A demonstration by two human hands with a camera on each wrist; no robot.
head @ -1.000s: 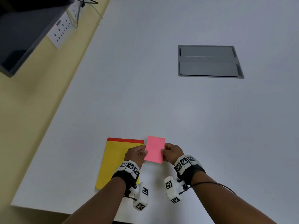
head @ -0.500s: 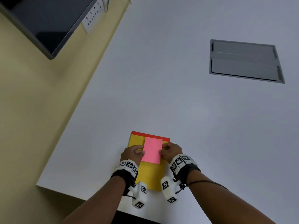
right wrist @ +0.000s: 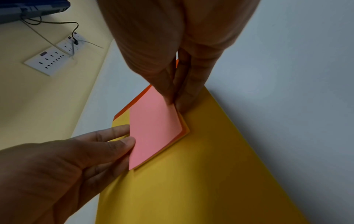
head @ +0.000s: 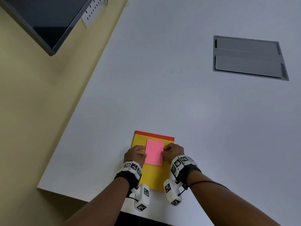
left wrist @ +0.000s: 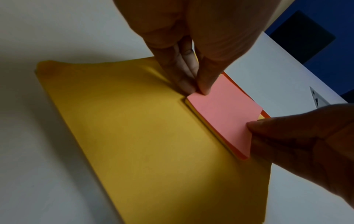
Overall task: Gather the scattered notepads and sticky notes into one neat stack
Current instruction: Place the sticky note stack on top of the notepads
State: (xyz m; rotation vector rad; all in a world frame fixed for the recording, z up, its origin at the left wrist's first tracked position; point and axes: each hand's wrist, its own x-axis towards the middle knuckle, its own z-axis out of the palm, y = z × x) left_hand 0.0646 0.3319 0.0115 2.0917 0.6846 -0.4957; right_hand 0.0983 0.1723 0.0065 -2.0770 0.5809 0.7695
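A yellow notepad [head: 156, 175] with a red top strip lies flat near the white table's front edge. On its upper part rests a pink sticky-note pad [head: 154, 151], with yellow and orange sheets beneath the pink [left wrist: 224, 112] [right wrist: 153, 128]. My left hand [head: 136, 153] pinches the pad's left edge between thumb and fingers. My right hand [head: 172, 151] pinches its right edge the same way. In the wrist views the pad sits down on the yellow notepad [left wrist: 143, 136] [right wrist: 201, 174].
The white table [head: 179, 95] carries a grey recessed cable hatch [head: 249, 57] at the far right. Left of the table is a yellowish floor with a white power strip [head: 92, 12] [right wrist: 51, 60] and a dark monitor edge [head: 45, 22].
Both hands carried the pink pad leftward from beside the yellow notepad onto its upper middle. The head view shifted left and down.
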